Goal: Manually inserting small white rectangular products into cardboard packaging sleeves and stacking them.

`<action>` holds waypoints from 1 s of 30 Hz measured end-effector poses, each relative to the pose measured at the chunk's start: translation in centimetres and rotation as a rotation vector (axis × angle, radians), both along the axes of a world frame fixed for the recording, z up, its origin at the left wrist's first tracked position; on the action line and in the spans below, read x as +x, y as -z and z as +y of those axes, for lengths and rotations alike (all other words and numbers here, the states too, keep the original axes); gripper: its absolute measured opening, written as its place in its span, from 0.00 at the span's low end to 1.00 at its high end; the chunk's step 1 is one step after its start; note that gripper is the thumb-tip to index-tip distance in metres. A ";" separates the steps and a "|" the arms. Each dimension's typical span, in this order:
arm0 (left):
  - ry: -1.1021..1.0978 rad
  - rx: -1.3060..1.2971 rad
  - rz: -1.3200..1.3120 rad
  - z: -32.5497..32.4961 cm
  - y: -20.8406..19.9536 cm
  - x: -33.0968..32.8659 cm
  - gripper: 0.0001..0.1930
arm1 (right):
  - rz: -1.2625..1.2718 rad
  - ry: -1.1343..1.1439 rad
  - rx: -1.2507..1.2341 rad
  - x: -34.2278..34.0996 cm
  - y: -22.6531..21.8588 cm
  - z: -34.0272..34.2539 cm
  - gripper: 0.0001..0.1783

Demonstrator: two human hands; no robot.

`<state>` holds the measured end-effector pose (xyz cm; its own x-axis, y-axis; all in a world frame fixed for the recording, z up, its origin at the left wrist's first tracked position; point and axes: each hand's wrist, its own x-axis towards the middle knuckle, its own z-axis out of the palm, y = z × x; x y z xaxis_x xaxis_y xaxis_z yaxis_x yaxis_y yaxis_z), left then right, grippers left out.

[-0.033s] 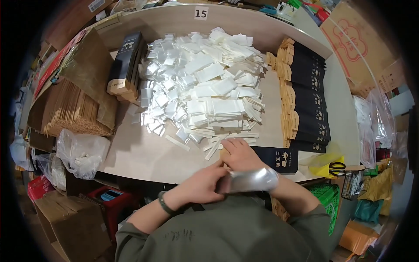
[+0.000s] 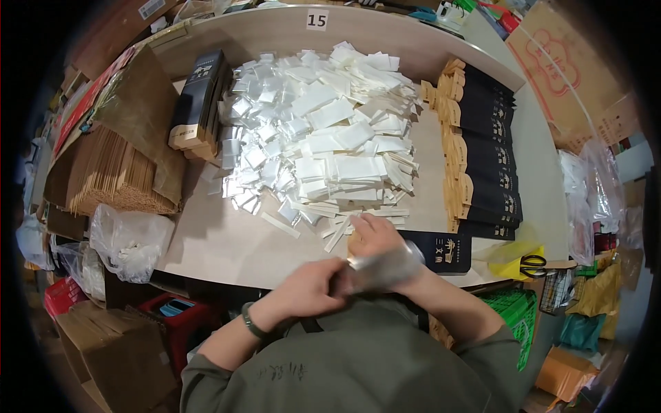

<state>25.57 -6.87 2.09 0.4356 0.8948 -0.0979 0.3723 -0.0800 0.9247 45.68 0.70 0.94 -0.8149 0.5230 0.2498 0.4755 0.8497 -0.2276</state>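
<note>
My left hand (image 2: 318, 286) is at the table's near edge, fingers closed round the left end of a shiny silvery packet (image 2: 385, 268). The packet is smeared by motion and lies across my right wrist. Just beyond, my right hand (image 2: 375, 237) has bent fingers over the tan end of a flat black packet (image 2: 447, 252); what they grip, if anything, is hidden. Past my right fingertips are loose white strips (image 2: 335, 237). Farther back spreads a heap of white flat sachets (image 2: 344, 138), with small clear sachets (image 2: 251, 158) along its left side.
Overlapping black packets with tan ends (image 2: 482, 151) line the right. More black packets (image 2: 200, 96) stand at the left, beside a carton of brown card pieces (image 2: 124, 172). A clear plastic bag (image 2: 131, 241) hangs at the left edge. Black-handled scissors (image 2: 532, 266) lie by yellow plastic at the right.
The silvery packet has shifted left and away from me and is more blurred. My left hand has moved slightly left; my right forearm has swung a little left.
</note>
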 end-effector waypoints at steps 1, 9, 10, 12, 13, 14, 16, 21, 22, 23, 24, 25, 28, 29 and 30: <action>-0.107 -0.210 0.075 -0.4 0.4 -1.9 0.20 | 0.182 0.107 -0.334 -0.2 -0.6 -0.8 0.15; -0.393 0.148 0.492 -1.9 3.7 -4.7 0.30 | -0.050 0.458 -0.414 -2.0 0.1 -0.7 0.11; -0.390 0.153 0.492 -1.9 3.4 -5.0 0.30 | -0.033 0.464 -0.454 -2.0 0.3 -0.4 0.12; -0.230 0.090 0.576 -1.8 2.5 -6.0 0.33 | -0.024 0.486 -0.495 -2.2 0.8 -0.1 0.11; -0.240 0.101 0.579 -1.6 2.1 -6.3 0.33 | -0.017 0.499 -0.536 -2.4 1.1 0.1 0.11; -0.194 0.118 0.576 -1.5 1.7 -6.4 0.34 | 0.022 0.499 -0.498 -3.1 1.9 -0.4 0.10; -0.113 0.233 0.512 -0.8 1.4 -6.3 0.37 | 0.115 0.372 -0.524 -4.8 1.9 -1.9 0.10; -0.080 0.431 0.397 1.9 0.8 -8.4 0.36 | 0.203 0.449 -0.558 -3.0 -0.3 2.4 0.08; -0.312 0.368 0.490 2.2 2.0 -10.5 0.35 | 0.338 0.577 -0.515 -1.6 -1.1 4.4 0.08; -0.531 0.302 0.568 2.9 3.1 -11.9 0.34 | 0.205 0.682 -0.262 0.3 -0.1 7.1 0.07; -0.544 0.313 0.576 4.1 3.8 -13.1 0.34 | 0.215 0.650 -0.002 2.3 1.4 9.2 0.08; -0.641 0.371 0.614 5.8 4.2 -14.3 0.32 | 0.223 0.643 0.002 3.4 2.3 10.2 0.08; -0.623 0.398 0.648 9.5 3.7 -14.7 0.30 | 0.115 0.625 -0.493 4.6 3.6 11.2 0.07; -0.509 0.348 0.654 10.3 3.2 -13.7 0.28 | 0.111 0.628 -0.491 4.5 3.4 10.8 0.07; -0.571 0.306 0.694 10.4 2.7 -12.8 0.23 | 0.087 0.638 -0.383 4.2 3.1 10.3 0.06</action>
<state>12.74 3.54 -0.59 -0.1433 0.9842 0.1035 0.8886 0.0820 0.4512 49.90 10.99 -2.11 -0.3098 0.9508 0.0048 0.8162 0.2685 -0.5116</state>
